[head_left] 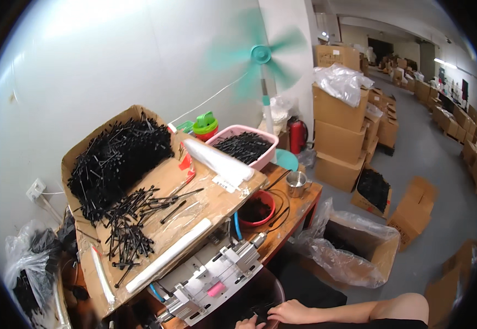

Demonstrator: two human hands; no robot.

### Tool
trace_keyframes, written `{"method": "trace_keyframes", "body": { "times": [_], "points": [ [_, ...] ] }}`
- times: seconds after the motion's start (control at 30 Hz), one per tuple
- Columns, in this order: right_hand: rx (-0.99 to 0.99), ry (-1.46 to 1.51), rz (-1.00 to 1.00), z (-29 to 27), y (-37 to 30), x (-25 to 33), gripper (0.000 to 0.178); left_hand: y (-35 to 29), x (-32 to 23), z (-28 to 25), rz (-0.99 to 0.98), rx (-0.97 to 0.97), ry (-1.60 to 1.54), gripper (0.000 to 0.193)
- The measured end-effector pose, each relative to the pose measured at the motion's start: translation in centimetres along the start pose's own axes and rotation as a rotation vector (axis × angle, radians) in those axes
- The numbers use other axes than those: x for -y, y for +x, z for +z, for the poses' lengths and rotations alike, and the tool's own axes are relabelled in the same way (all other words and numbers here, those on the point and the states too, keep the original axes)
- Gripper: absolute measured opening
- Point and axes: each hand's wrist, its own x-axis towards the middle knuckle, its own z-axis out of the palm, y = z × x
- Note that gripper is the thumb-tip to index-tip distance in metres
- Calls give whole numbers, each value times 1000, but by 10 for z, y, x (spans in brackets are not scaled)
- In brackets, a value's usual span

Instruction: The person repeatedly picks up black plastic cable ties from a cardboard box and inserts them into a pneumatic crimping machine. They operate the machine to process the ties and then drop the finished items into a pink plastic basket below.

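Note:
Low in the view, my right hand point(290, 312) is closed, its fingertips together over a small dark piece. My left hand point(249, 323), partly cut off by the lower edge, is closed beside it at the same dark spot. What they pinch is too small and dark to name. Both hands are over a round tub point(278, 285) with a dark inside. Just beyond them stands a silver metal fixture point(230, 270) with cylinders and a pink block point(216, 289). Above it, a tilted cardboard tray point(194, 205) carries a heap of thin black rods with small heads point(120, 151).
A pink basin point(274, 140) of black rods, a red bowl point(272, 213) and a metal cup point(296, 184) stand on the wooden table point(298, 205). A green fan point(261, 54) spins behind. To the right are a plastic-lined carton point(389, 247), stacked boxes point(337, 134) and a fire extinguisher point(297, 135).

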Motion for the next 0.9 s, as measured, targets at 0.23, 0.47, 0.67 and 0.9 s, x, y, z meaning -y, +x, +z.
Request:
{"method": "trace_keyframes", "body": {
  "times": [0.23,0.47,0.67,0.9],
  "points": [
    [22,43,-49,-59,21,13,25,2,-6,-14,44,-49,15,40],
    [-89,244,-453,-152,89,74,16,-11,11,-55,132,-83,-74,41],
    [-275,-94,-796,-190,187,144,9,-20,3,-129,160,-375,-308,40],
    [-288,-468,-890,-125,332,204,17,18,74,-251,-18,-1120,200,21]
  ]
}}
